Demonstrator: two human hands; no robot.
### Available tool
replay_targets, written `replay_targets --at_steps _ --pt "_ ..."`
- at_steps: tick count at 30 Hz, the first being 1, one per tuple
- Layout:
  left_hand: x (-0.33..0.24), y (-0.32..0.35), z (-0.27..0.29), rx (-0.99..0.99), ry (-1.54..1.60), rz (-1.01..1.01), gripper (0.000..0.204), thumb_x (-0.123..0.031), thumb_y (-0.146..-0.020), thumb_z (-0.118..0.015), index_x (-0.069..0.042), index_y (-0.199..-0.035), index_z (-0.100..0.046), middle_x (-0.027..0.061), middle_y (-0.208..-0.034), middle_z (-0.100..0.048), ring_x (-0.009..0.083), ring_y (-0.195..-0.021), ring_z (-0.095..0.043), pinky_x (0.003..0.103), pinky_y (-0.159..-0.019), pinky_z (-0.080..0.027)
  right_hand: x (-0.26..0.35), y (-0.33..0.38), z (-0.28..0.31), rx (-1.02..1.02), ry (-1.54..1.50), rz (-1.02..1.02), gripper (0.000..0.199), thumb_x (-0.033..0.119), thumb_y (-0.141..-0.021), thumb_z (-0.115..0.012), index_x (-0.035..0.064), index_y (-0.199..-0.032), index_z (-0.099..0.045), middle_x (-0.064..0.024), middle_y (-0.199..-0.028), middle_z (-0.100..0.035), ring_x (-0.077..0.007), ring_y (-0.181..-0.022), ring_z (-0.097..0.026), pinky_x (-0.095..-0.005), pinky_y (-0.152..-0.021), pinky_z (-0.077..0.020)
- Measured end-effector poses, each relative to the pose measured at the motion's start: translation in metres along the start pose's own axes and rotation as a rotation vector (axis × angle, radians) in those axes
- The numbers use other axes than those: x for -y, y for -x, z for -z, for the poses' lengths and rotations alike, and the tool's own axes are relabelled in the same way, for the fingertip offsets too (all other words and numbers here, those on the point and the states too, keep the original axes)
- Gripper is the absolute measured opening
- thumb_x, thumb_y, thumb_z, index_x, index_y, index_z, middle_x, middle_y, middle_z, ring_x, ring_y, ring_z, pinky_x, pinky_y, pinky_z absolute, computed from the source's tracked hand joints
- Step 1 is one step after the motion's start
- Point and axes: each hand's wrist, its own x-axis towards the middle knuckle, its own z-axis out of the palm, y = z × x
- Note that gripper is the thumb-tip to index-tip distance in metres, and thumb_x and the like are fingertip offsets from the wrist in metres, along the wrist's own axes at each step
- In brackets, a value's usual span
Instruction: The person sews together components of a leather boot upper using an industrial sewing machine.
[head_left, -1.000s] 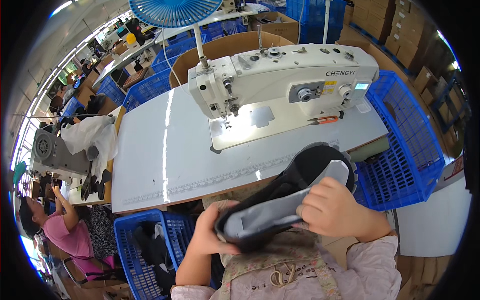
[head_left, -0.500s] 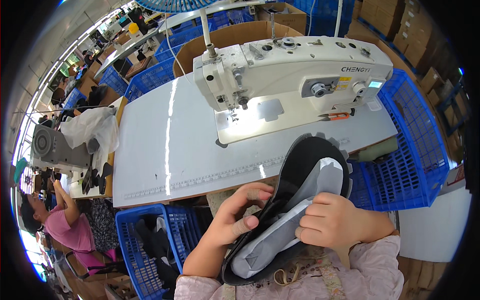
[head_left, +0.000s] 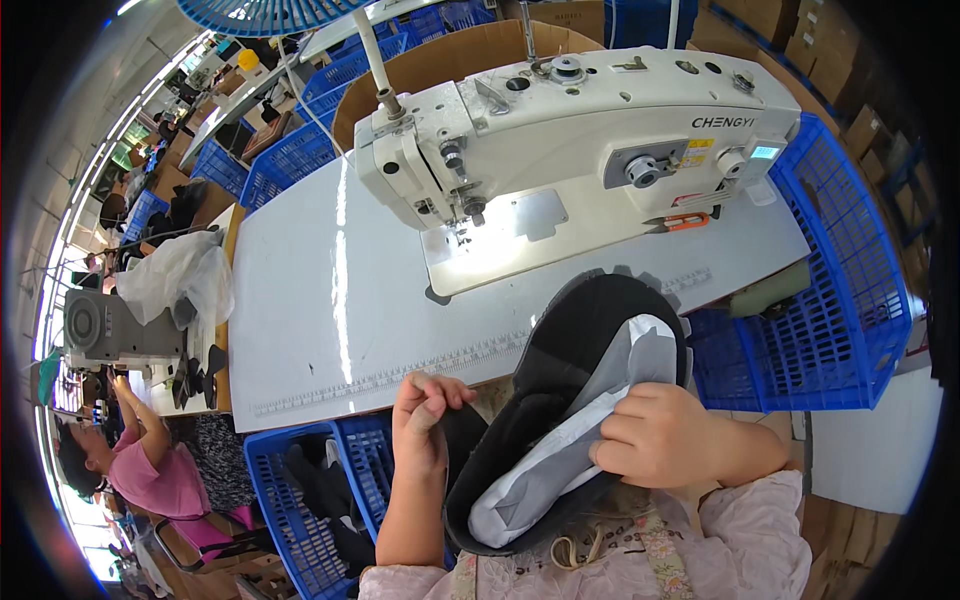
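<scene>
A black shoe upper point(head_left: 580, 350) with a grey lining point(head_left: 560, 465) lies in front of me, tilted up toward the sewing table point(head_left: 320, 300). My right hand point(head_left: 655, 435) grips its right edge, fingers pressed on the grey lining. My left hand point(head_left: 425, 420) pinches the black left edge, fingers curled. A white sewing machine point(head_left: 570, 140) stands on the table just beyond the piece.
A blue crate point(head_left: 830, 290) sits at the right of the table, another blue crate point(head_left: 310, 500) with dark pieces at lower left. A person in pink point(head_left: 150, 470) works at a machine point(head_left: 100, 325) on the far left. A cardboard box and a blue fan stand behind.
The shoe upper has turned more upright toward the table. My left hand has slid from under the piece to its left edge; my right hand keeps its hold.
</scene>
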Motion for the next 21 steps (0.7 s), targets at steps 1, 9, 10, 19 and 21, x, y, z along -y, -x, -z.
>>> replay_targets --at_steps 1,9,10,19,21 --pt "0.003 0.001 0.009 -0.022 -0.037 -0.032 0.02 -0.02 -0.079 -0.065 -0.008 -0.09 -0.052 0.0091 -0.079 -0.055 0.0235 -0.08 -0.055 0.036 -0.083 -0.045 -0.003 0.0 -0.001 -0.018 -0.029 -0.026 0.011 0.018 -0.068 -0.06 0.0121 -0.073 -0.051 0.0003 -0.063 -0.042 -0.0156 -0.06 -0.05 -0.029 -0.054 -0.0385" --pt "-0.004 -0.059 -0.013 0.205 -0.439 0.158 0.034 -0.025 -0.09 -0.063 0.002 -0.111 -0.063 0.0112 -0.094 -0.066 0.0206 -0.092 -0.061 0.034 -0.087 -0.047 -0.017 -0.019 -0.008 0.025 -0.054 0.014 0.009 0.017 -0.071 -0.059 0.0109 -0.077 -0.056 0.0012 -0.066 -0.046 -0.015 -0.066 -0.053 -0.0288 -0.059 -0.0396" --pt "-0.003 -0.08 -0.013 0.174 -0.454 0.118 0.031 -0.025 -0.091 -0.062 0.002 -0.107 -0.066 0.0095 -0.093 -0.067 0.0181 -0.085 -0.062 0.032 -0.08 -0.049 -0.02 -0.021 -0.013 0.04 -0.038 0.021 0.009 0.017 -0.071 -0.059 0.0109 -0.076 -0.056 0.0013 -0.067 -0.046 -0.0146 -0.067 -0.053 -0.0287 -0.059 -0.0397" --pt "0.007 -0.213 0.021 -0.206 -1.247 -0.321 0.022 -0.015 -0.08 -0.07 0.003 -0.092 -0.068 0.012 -0.08 -0.068 0.0201 -0.074 -0.063 0.032 -0.07 -0.048 -0.022 -0.02 -0.02 0.056 -0.003 -0.088 0.008 0.017 -0.07 -0.059 0.0105 -0.073 -0.057 0.0004 -0.069 -0.051 -0.0152 -0.068 -0.054 -0.0293 -0.06 -0.0409" --pt "0.012 -0.219 0.023 -0.186 -1.224 -0.203 0.024 -0.02 -0.078 -0.072 0.003 -0.082 -0.068 0.0105 -0.073 -0.067 0.0189 -0.066 -0.061 0.032 -0.064 -0.047 -0.025 -0.021 -0.023 0.061 -0.005 -0.115 0.007 0.017 -0.07 -0.059 0.0105 -0.073 -0.057 0.0003 -0.069 -0.052 -0.0155 -0.068 -0.055 -0.0297 -0.06 -0.0411"
